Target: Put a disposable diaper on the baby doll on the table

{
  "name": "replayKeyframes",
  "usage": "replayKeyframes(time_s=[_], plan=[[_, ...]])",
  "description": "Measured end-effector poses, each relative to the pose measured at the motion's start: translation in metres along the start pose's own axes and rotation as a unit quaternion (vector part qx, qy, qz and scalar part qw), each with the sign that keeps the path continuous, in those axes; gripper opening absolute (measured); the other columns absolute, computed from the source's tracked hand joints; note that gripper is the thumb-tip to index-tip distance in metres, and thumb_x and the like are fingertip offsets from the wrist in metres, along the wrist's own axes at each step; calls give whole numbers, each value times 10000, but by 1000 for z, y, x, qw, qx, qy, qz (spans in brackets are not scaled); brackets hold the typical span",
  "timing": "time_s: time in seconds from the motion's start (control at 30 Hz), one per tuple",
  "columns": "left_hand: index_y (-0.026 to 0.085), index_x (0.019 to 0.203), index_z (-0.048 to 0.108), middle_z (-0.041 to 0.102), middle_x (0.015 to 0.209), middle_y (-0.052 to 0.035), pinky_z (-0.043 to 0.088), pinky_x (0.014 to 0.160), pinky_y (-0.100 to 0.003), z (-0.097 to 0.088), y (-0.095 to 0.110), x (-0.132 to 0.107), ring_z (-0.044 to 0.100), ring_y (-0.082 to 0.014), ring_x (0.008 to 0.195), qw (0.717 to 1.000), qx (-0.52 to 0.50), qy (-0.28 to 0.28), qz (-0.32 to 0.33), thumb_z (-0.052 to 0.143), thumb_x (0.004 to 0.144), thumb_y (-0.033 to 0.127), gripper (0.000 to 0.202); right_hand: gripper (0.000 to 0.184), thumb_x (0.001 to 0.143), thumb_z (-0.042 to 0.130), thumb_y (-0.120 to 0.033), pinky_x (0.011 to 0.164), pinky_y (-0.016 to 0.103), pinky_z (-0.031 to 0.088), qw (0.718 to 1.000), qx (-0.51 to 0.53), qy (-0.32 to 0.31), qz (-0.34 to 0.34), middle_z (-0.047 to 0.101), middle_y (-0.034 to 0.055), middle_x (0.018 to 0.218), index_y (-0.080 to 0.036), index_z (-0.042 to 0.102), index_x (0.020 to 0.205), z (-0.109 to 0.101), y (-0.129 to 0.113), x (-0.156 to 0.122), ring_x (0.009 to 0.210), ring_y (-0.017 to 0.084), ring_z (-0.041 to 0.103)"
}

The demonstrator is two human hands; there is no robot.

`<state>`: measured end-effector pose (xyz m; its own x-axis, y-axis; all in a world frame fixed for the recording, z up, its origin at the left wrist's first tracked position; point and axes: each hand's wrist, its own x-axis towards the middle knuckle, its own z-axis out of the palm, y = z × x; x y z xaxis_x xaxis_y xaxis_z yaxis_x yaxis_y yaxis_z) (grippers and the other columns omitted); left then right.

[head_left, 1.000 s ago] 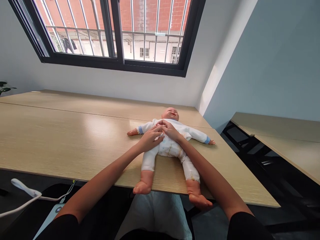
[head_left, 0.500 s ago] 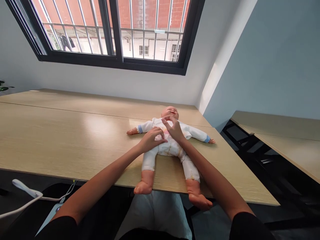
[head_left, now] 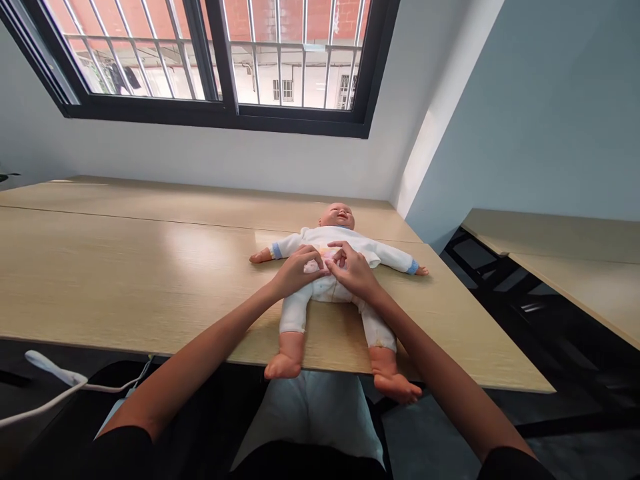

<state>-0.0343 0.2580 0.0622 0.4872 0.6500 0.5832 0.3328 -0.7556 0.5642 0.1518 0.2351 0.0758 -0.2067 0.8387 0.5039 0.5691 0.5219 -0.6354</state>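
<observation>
A baby doll [head_left: 337, 217] lies on its back on the wooden table, arms spread out and bare feet at the front edge. It wears a white long-sleeved top [head_left: 320, 235] with blue cuffs and white trousers [head_left: 295, 311] with faint brownish marks. Over the doll's belly, my left hand [head_left: 299, 270] has curved fingers, with the thumb close to the fingertips. My right hand [head_left: 354, 268] faces it, fingers bent and thumb apart from them. The thumbs nearly meet in the middle. Nothing held shows in either hand; whether the fingertips touch the cloth is unclear.
The table [head_left: 150, 287] reaches the wall under a barred window [head_left: 295, 60]. Another table [head_left: 565, 240] stands to the right, beyond a dark gap. A white cable [head_left: 55, 373] hangs at the lower left, below the table edge.
My right hand has come down from near the doll's chin to its belly, beside my left hand. My left fingertips and thumb have drawn closer together. The view has shifted slightly.
</observation>
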Motion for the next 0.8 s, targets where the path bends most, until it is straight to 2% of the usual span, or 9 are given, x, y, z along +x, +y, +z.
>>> replayKeyframes(time_s=[0.17,0.3,0.4,0.53,0.67,0.8], plan=[[200,787,604,581,932,-34,466,889,-376,0,2,1,558,-222,951,1000,-7,15,0,692,858,315,162,260,846,596,-327,740,318,449,996,91,11,-13,630,5,781,-213,571,1079,-1,-4,2,731,172,591],[208,797,565,563,933,-27,460,861,-365,1,2,2,537,-223,952,999,-15,29,-16,703,836,287,164,320,800,661,-436,681,320,439,973,229,30,28,592,-15,714,-224,539,1007,-1,-3,7,679,164,555],[210,808,559,563,926,-24,453,816,-349,2,-2,2,526,-213,909,999,-11,31,-25,692,833,261,144,411,730,720,-504,630,309,420,956,282,36,65,564,-29,677,-236,505,957,-4,-3,10,653,161,533],[210,814,560,575,902,-20,441,795,-341,3,-8,3,515,-206,874,998,-11,38,-42,685,830,261,136,439,678,743,-460,582,281,371,956,271,24,110,554,-43,657,-228,480,943,-11,0,10,607,144,503],[207,842,573,589,916,-23,437,826,-348,4,-10,3,531,-214,910,997,-19,42,-55,688,811,239,123,427,648,710,-389,584,274,361,964,212,-17,158,546,-56,637,-217,463,951,-17,7,8,599,150,516],[204,853,585,594,927,-31,442,794,-342,4,-10,2,543,-215,901,997,-27,38,-68,685,822,260,119,340,655,657,-347,587,278,356,983,114,-10,141,513,-59,624,-219,478,914,-17,8,5,601,159,508]])
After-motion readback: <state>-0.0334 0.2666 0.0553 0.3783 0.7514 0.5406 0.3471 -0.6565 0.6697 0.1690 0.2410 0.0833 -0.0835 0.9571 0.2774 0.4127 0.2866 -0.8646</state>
